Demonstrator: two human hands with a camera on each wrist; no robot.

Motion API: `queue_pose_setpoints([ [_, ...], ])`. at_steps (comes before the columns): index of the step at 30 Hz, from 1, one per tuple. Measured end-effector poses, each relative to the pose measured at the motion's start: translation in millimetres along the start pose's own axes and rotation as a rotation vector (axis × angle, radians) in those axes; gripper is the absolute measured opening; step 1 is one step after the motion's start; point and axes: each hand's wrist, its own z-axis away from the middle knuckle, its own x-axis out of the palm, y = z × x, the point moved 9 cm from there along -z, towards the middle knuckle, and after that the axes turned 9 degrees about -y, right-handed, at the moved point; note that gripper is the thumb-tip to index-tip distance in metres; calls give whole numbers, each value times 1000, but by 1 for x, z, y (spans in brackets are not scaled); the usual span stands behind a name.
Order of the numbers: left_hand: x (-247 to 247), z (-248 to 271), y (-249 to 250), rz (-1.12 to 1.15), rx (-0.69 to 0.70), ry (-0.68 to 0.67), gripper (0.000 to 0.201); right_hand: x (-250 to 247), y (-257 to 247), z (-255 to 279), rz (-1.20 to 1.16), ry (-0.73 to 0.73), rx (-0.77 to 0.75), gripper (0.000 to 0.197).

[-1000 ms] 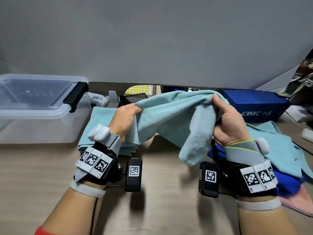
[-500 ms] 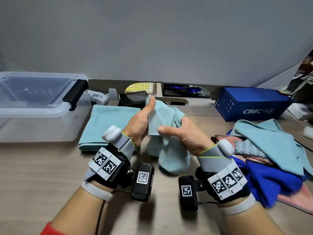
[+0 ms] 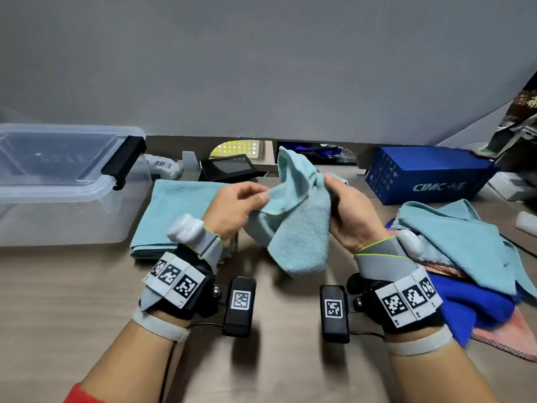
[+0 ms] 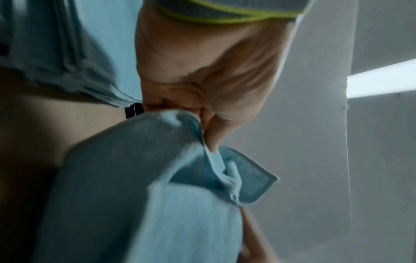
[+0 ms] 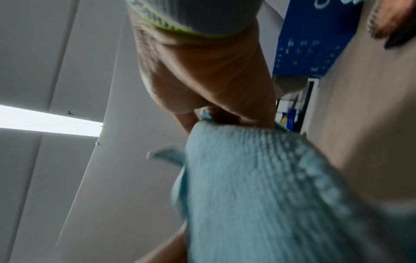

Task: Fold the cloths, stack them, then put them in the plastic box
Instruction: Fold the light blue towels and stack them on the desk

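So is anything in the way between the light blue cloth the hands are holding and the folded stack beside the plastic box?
Nothing visible. The held cloth hangs just right of the folded stack; only the left hand gripping it sits between them, above bare table. The stack's top is uncovered.

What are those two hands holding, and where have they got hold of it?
A light blue cloth, held above the table. The left hand pinches its edge; the right hand grips the bunched fabric on the other side.
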Motion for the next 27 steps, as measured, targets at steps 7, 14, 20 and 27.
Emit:
queue_pose_setpoints([
  [7, -68, 2, -1, 270, 18, 319, 16, -61, -32, 4, 8, 157, -77, 17],
  [14, -72, -1, -7, 412, -48, 188, 47, -72, -43, 8, -78, 173, -89, 23],
  [20, -93, 11, 26, 311, 181, 319, 37, -71, -55, 13, 120, 27, -121, 32],
  [27, -123, 26, 42, 243, 303, 484, 14, -95, -64, 15, 172, 146, -197, 18],
])
